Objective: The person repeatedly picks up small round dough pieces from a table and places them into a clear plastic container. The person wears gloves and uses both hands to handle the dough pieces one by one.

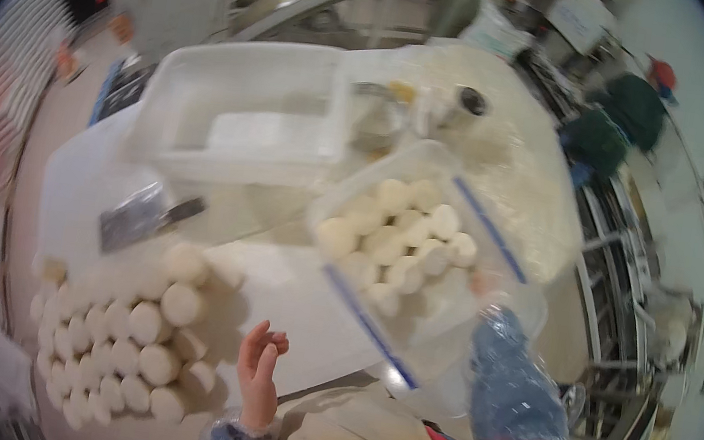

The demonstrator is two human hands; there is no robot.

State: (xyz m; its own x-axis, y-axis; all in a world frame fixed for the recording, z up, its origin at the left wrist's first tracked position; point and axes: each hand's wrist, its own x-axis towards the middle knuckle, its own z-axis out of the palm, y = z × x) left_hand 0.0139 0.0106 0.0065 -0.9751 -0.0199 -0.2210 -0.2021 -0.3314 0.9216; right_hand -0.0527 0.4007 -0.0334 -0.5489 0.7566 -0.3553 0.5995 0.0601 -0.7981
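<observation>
Above the table's near edge is my left hand (261, 369), right of a stacked heap of thick white round pieces (126, 355) that look like dough. It is empty, the fingers loosely bent and the thumb apart from them. My right hand (487, 286) is at the right side of a clear plastic bin (437, 322) with blue strips on two of its edges. Blur hides its fingers, so its grip on the bin does not show. More white round pieces (403, 241) lie grouped inside this bin. Clear plastic covers both my sleeves.
A large white tub (234, 163) stands at the back left. In front of it a wide dark blade (131, 221) with a black handle lies on the white board. Behind the bin are a metal bowl (376, 115) and a dark-topped container (467, 103). Metal racks (608, 283) stand at the right.
</observation>
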